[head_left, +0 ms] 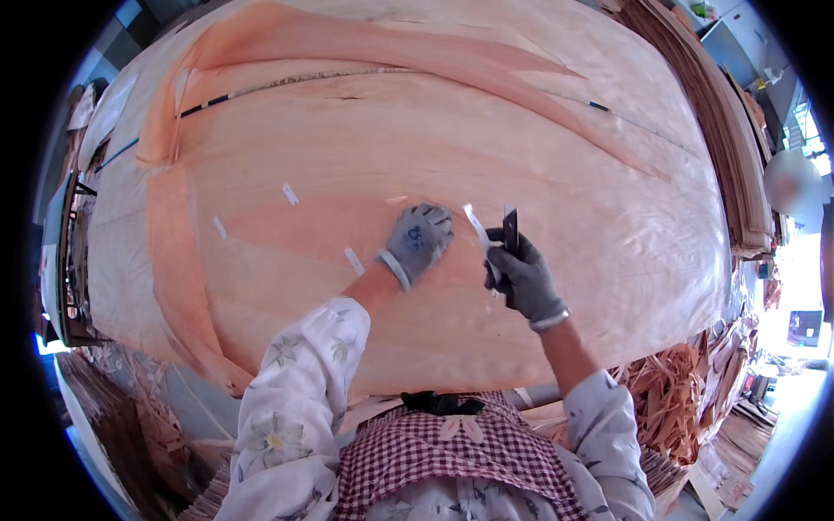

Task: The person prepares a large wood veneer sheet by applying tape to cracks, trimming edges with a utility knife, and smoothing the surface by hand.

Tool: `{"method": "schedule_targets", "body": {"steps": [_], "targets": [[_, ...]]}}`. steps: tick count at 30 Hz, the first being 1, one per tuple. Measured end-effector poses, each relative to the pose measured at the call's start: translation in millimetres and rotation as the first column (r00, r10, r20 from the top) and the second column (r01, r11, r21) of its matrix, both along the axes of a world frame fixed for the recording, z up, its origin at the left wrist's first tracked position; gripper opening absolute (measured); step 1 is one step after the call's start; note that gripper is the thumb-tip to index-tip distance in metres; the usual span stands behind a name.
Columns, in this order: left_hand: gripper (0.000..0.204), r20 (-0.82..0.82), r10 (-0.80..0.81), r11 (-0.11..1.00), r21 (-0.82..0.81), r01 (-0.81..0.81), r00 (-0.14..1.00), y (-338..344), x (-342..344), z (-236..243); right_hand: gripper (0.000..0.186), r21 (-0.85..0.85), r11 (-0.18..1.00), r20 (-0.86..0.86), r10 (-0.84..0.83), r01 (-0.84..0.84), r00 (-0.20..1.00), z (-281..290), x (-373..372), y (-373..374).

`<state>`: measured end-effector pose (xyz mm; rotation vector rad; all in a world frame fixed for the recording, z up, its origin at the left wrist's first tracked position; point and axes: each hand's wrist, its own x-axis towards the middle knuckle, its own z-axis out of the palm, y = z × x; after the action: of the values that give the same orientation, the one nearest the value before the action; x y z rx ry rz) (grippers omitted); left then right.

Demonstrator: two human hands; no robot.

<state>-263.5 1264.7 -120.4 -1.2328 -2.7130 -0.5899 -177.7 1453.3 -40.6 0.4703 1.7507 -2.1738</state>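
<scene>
A broad pale wood veneer sheet (434,130) spreads before me, with a salmon-toned patch across its middle. My left hand (415,243), in a grey glove, lies on it palm down, fingers slightly bent. To its right, my gloved right hand (526,278) grips a dark, flat knife-like tool (511,227) pointing upward, along with a short white tape strip (473,221). White tape pieces (290,194) dot the sheet left of and below my left hand.
Loose veneer strips (178,226) run along the left and across the back. A thin striped rod (313,80) crosses behind. Stacked sheets (730,139) stand at right, beside a blurred person (792,182). Shredded veneer (669,391) heaps at lower right.
</scene>
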Motion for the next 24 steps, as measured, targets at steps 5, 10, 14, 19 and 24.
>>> {"method": "schedule_targets", "body": {"steps": [5,10,14,19,24], "targets": [[0.022,-0.020,0.016,0.998,0.060,-0.015,1.000,-0.2,-0.2,-1.2,0.021,0.041,0.984,0.084,-0.177,0.174,0.981,-50.4,-18.0,-10.6],[0.021,-0.069,-0.036,0.999,0.007,0.036,0.997,-4.5,-5.1,-5.5,0.018,0.041,0.994,0.131,-0.102,0.097,0.986,-42.3,-20.1,-5.8],[0.021,-0.075,-0.044,0.999,0.006,0.045,0.996,-6.6,-4.9,-6.4,0.020,-0.098,0.992,0.003,-0.083,0.082,0.997,-10.4,-32.7,-2.9],[0.017,0.111,-0.047,0.986,0.164,0.028,0.993,-5.7,-9.1,-4.0,0.029,-0.048,0.999,-0.157,-0.024,0.017,0.987,13.6,-48.7,-5.0],[0.024,0.495,-0.112,0.923,0.372,-0.094,0.862,-17.4,-25.7,10.1,0.030,0.065,0.994,-0.150,0.093,-0.084,0.984,11.4,-54.6,-17.4]]}}
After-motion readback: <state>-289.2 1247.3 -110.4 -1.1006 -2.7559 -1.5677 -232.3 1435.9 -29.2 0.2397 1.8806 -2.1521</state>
